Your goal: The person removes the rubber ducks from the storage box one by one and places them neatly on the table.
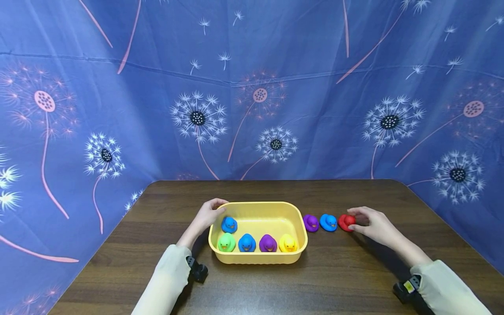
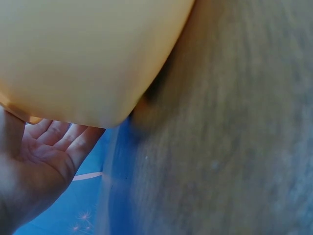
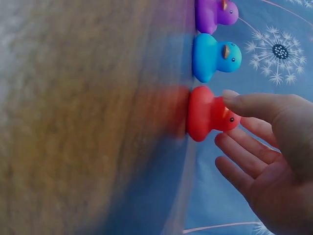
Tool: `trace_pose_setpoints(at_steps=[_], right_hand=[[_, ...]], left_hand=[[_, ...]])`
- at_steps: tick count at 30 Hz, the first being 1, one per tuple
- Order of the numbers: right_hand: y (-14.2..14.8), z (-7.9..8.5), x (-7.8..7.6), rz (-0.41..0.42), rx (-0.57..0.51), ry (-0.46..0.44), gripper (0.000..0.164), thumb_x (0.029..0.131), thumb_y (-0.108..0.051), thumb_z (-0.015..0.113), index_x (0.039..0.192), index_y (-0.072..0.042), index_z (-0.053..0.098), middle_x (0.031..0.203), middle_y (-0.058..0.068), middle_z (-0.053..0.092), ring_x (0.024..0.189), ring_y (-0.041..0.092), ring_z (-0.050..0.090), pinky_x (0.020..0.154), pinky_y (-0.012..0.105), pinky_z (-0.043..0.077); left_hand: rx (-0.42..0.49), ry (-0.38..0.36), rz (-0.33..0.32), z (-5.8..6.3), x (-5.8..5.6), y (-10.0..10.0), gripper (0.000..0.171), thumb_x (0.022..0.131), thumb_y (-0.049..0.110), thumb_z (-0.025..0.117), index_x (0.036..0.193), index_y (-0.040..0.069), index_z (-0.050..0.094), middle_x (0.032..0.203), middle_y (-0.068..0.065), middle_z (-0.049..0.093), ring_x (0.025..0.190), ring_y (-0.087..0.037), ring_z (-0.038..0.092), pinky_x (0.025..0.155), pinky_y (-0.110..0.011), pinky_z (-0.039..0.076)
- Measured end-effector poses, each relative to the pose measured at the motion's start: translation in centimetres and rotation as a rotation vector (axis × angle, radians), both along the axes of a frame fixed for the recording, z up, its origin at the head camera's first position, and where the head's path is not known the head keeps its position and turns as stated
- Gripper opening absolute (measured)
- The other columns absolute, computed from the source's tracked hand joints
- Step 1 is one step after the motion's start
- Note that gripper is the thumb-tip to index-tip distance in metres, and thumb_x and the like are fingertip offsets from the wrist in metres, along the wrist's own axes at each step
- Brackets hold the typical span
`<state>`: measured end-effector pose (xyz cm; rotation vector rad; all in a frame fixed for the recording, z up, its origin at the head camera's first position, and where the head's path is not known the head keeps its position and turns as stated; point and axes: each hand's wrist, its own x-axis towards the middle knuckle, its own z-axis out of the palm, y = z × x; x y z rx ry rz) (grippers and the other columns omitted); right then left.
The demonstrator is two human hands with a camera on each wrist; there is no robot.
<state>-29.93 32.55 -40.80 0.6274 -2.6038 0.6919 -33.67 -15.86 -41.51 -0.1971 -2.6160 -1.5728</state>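
Note:
A yellow plastic basin (image 1: 257, 258) stands on the table. My left hand (image 1: 208, 217) grips its rim at the back left corner, fingers against the outer wall in the left wrist view. Inside, a green duck (image 1: 226, 243), a blue duck (image 1: 246, 243), a purple duck (image 1: 267, 243) and a yellow duck (image 1: 288, 243) line the front, with another blue duck (image 1: 229, 225) behind at the left. To the right of the basin, my right hand (image 1: 372, 225) holds a red rubber duck (image 3: 200, 113) between thumb and forefinger, its base at the tabletop.
Between the basin and the red duck, a purple duck (image 1: 311, 223) sits close to the basin wall and a blue duck (image 1: 328, 222) stands beside it. A blue dandelion-print cloth (image 1: 315, 109) hangs behind the brown wooden table (image 1: 299, 288).

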Motion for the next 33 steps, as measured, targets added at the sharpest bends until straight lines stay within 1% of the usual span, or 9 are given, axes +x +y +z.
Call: trace_pose_setpoints(at_steps=[2, 4, 7, 9, 17, 23, 28, 33], right_hand=[[0.0, 0.3, 0.1, -0.008, 0.027, 0.042, 0.045, 0.069, -0.014, 0.081, 0.108, 0.0, 0.064, 0.103, 0.013, 0.067, 0.088, 0.026, 0.066, 0.072, 0.031, 0.052], [-0.2, 0.7, 0.2, -0.016, 0.046, 0.071, 0.045, 0.069, -0.014, 0.081, 0.109, -0.001, 0.064, 0.104, 0.013, 0.065, 0.092, 0.034, 0.064, 0.075, 0.04, 0.051], [-0.6, 1.1, 0.3, -0.012, 0.047, 0.091, 0.045, 0.071, -0.014, 0.08, 0.111, -0.002, 0.063, 0.106, 0.014, 0.065, 0.095, 0.037, 0.062, 0.076, 0.049, 0.049], [-0.9, 1.4, 0.4, -0.003, 0.043, 0.098, 0.045, 0.071, -0.013, 0.08, 0.111, -0.002, 0.063, 0.107, 0.014, 0.064, 0.096, 0.037, 0.062, 0.077, 0.051, 0.048], [-2.9, 2.0, 0.3, 0.035, 0.029, 0.121, 0.045, 0.07, -0.011, 0.08, 0.111, -0.003, 0.064, 0.107, 0.011, 0.065, 0.098, 0.033, 0.061, 0.078, 0.049, 0.048], [-4.6, 2.1, -0.1, 0.09, 0.022, 0.146, 0.045, 0.069, -0.011, 0.081, 0.11, -0.003, 0.064, 0.106, 0.01, 0.066, 0.094, 0.03, 0.063, 0.077, 0.046, 0.05], [-6.0, 2.4, -0.3, 0.129, 0.002, 0.129, 0.044, 0.071, -0.011, 0.08, 0.112, -0.001, 0.063, 0.107, 0.011, 0.065, 0.094, 0.031, 0.064, 0.077, 0.047, 0.051], [-7.3, 2.5, -0.6, 0.154, -0.024, 0.11, 0.042, 0.074, -0.013, 0.078, 0.112, -0.001, 0.063, 0.108, 0.01, 0.065, 0.095, 0.03, 0.064, 0.079, 0.047, 0.051]], left_hand=[[0.0, 0.0, -0.001, 0.0, 0.0, 0.0, 0.023, 0.091, 0.009, 0.056, 0.112, 0.002, 0.063, 0.109, -0.014, 0.065, 0.1, -0.024, 0.06, 0.088, -0.04, 0.047], [0.0, -0.001, 0.001, 0.0, 0.0, 0.1, 0.023, 0.091, 0.009, 0.056, 0.112, 0.002, 0.063, 0.108, -0.014, 0.065, 0.099, -0.024, 0.059, 0.087, -0.039, 0.047], [-0.001, 0.004, 0.004, 0.1, 0.0, 0.1, 0.022, 0.091, 0.008, 0.056, 0.111, 0.001, 0.063, 0.106, -0.014, 0.065, 0.097, -0.023, 0.059, 0.086, -0.038, 0.048], [0.0, 0.007, 0.004, 0.1, 0.0, 0.1, 0.022, 0.09, 0.008, 0.056, 0.11, 0.001, 0.063, 0.106, -0.014, 0.065, 0.098, -0.024, 0.059, 0.086, -0.039, 0.048], [-0.008, 0.006, 0.005, 0.1, 0.1, 0.1, 0.023, 0.091, 0.008, 0.057, 0.112, 0.002, 0.063, 0.108, -0.013, 0.065, 0.102, -0.026, 0.059, 0.089, -0.042, 0.047], [0.006, 0.003, 0.004, 0.0, -0.1, 0.1, 0.022, 0.091, 0.008, 0.057, 0.111, 0.002, 0.063, 0.108, -0.014, 0.065, 0.1, -0.025, 0.06, 0.089, -0.041, 0.047], [0.022, 0.008, -0.006, -0.1, -0.1, 0.0, 0.022, 0.09, 0.007, 0.057, 0.111, 0.002, 0.063, 0.106, -0.014, 0.066, 0.098, -0.024, 0.06, 0.087, -0.039, 0.048], [0.017, 0.015, -0.01, -0.2, -0.2, -0.1, 0.023, 0.091, 0.008, 0.057, 0.111, 0.002, 0.063, 0.106, -0.014, 0.066, 0.097, -0.023, 0.06, 0.087, -0.039, 0.047]])
